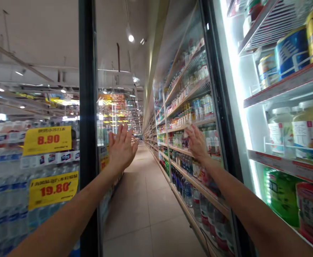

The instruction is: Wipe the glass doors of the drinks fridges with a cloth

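Outspread left hand (121, 148), right hand (197, 143) around pale cloth (187, 129), at glass door (87, 92), tiled supermarket floor (135, 214).

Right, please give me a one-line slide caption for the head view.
Left hand raised open, right hand holding a pale cloth at a glass cooler door beside lit drink shelves.

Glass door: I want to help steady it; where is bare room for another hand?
Bare glass lies between the left hand and the right hand with its cloth, and above both, between the black uprights. Lit shelves are crowded with bottles and cans.
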A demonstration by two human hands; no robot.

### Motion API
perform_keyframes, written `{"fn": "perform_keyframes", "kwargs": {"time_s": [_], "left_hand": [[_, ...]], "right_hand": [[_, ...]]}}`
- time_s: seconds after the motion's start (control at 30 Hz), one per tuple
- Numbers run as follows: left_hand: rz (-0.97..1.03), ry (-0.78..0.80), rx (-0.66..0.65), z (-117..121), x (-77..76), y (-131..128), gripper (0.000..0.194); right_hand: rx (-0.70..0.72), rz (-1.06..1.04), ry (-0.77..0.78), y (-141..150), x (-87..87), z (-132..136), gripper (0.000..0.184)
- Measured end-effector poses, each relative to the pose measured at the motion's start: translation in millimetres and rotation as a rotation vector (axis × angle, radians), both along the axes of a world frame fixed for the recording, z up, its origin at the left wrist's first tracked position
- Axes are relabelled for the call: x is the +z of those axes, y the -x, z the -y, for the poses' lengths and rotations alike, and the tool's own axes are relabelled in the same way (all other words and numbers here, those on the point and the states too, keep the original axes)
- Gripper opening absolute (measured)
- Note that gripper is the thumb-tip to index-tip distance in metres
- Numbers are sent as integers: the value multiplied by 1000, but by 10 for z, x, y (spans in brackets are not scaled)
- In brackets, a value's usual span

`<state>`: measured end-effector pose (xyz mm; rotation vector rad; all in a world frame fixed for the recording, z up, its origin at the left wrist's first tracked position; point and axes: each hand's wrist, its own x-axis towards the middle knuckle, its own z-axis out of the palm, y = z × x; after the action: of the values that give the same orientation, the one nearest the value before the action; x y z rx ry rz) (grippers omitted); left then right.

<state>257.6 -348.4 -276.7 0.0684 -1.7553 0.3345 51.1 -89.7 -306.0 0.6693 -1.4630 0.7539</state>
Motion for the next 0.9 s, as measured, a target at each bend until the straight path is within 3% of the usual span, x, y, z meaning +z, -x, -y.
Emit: {"fn": "perform_keyframes", "kwargs": {"time_s": [0.13, 0.2, 0.27, 0.43, 0.47, 0.5, 0.6, 0.63, 0.7, 0.83, 0.9], "left_hand": [[10, 22, 15, 15, 31, -36, 52], [2, 22, 15, 10, 39, -37, 52], [-3, 19, 14, 0, 50, -33, 53], [2, 53, 44, 45, 145, -129, 54], [1, 73, 58, 76, 176, -173, 54], [0, 94, 78, 111, 208, -222, 54], [9, 142, 144, 214, 292, -368, 53], [13, 148, 160, 239, 313, -411, 53], [11, 142, 170, 277, 343, -490, 53], [-60, 70, 162, 381, 394, -667, 55], [-92, 30, 161, 481, 425, -772, 55]], "right_hand": [[-11, 219, 522, 205, 255, -258, 47], [6, 283, 596, 185, 406, -217, 46], [24, 209, 444, 21, 506, 12, 45], [69, -215, -303, -498, 541, 701, 43], [66, -240, -336, -537, 553, 750, 43], [56, -222, -268, -555, 577, 772, 43], [23, -31, 227, -590, 689, 839, 43], [26, -1, 299, -636, 718, 906, 43], [54, -56, 169, -799, 732, 1125, 41], [140, -341, -429, -1171, 694, 1593, 40], [170, -332, -443, -1262, 747, 1697, 40]]}}
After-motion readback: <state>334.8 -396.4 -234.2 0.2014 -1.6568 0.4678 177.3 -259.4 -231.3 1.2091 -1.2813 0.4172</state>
